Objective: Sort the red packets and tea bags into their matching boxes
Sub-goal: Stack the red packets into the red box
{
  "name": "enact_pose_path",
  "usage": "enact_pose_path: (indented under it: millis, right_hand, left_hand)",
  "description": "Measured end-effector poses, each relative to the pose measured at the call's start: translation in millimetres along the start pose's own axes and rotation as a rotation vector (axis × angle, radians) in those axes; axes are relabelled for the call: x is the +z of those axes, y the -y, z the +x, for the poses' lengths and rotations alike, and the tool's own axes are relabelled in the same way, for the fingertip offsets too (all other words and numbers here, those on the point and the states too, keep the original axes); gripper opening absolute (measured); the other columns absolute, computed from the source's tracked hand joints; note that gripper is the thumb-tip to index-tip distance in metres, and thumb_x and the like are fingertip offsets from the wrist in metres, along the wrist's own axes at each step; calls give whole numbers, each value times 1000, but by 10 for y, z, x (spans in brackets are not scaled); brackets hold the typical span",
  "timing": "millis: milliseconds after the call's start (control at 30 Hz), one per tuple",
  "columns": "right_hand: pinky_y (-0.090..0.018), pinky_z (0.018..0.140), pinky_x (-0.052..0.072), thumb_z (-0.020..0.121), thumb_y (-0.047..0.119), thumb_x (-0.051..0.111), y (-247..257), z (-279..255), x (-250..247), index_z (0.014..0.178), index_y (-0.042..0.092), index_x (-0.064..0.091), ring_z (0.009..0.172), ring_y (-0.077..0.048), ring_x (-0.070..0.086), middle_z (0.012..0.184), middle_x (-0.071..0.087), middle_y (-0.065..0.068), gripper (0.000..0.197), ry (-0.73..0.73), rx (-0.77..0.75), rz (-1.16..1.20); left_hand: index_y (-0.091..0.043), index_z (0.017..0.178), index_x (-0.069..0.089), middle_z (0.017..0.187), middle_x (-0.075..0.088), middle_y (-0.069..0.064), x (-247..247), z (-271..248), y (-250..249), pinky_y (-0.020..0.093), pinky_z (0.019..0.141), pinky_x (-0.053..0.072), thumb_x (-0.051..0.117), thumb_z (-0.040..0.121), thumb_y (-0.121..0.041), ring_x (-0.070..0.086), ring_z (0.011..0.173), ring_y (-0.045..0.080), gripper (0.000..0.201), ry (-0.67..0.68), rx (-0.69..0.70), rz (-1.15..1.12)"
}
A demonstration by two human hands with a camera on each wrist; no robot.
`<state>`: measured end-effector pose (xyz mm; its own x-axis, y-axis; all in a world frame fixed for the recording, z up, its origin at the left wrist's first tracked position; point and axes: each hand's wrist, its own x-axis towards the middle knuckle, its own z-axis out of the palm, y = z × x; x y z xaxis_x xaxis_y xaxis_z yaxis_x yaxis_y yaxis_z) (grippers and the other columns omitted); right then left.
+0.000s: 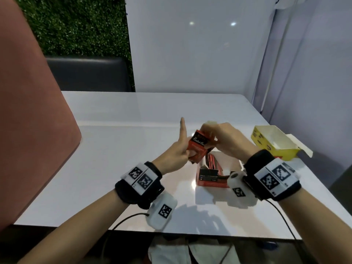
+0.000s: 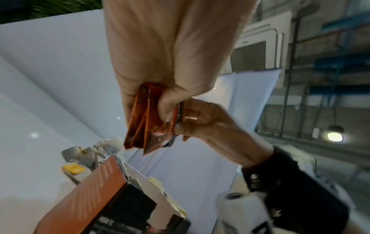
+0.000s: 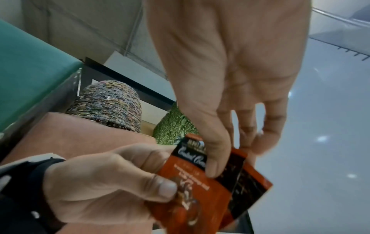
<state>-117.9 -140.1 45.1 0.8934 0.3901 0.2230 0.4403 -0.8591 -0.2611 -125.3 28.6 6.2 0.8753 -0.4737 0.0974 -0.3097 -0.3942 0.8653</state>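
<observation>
A small stack of red packets (image 1: 198, 147) hangs above the open red box (image 1: 211, 182), which stands mid-table with more red packets (image 1: 211, 161) upright inside. My left hand (image 1: 187, 152) grips the stack's lower left side, its index finger sticking up. My right hand (image 1: 211, 138) pinches the stack's top, thumb on the front (image 3: 216, 159) and fingers behind. The left wrist view shows the packets (image 2: 148, 123) fanned in my grip, and a heap of tea bags (image 2: 92, 152) on the table beyond the red box (image 2: 96, 190). The open yellow box (image 1: 274, 143) lies at the right.
The white table (image 1: 123, 149) ends at a white wall panel (image 1: 190, 54) at the back and right. A pink seat back (image 1: 28, 121) rises on the left, with a dark chair (image 1: 87, 73) behind it. Wrist cables hang over the near edge.
</observation>
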Motion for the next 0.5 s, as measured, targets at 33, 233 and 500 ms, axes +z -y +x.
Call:
enact_pose_path:
  millis: [33, 233, 500]
  right_hand:
    - [-35, 72, 48, 83, 13, 65, -55, -17, -43, 102, 17, 59, 92, -24, 60, 96, 66, -3, 20, -31, -4, -34]
    - [-28, 55, 37, 89, 15, 57, -415, -225, -308, 108, 22, 59, 97, -25, 59, 100, 63, 1, 20, -18, -6, -356]
    - [-30, 70, 44, 93, 15, 49, -541, -173, -19, 112, 17, 59, 100, -24, 58, 107, 59, -4, 22, 262, -107, -515]
  left_hand:
    - [-24, 133, -42, 118, 54, 11, 33, 84, -2, 33, 96, 45, 37, 94, 5, 60, 99, 26, 93, -9, 28, -5]
    - [-15, 134, -42, 156, 15, 10, 183, 323, 151, 33, 117, 17, 73, 78, -27, 12, 144, 20, 128, 77, -136, 36]
    - [-19, 124, -52, 155, 12, 1, 450, 418, 393, 10, 91, 41, 72, 76, 0, 49, 123, 18, 135, 274, -135, -14]
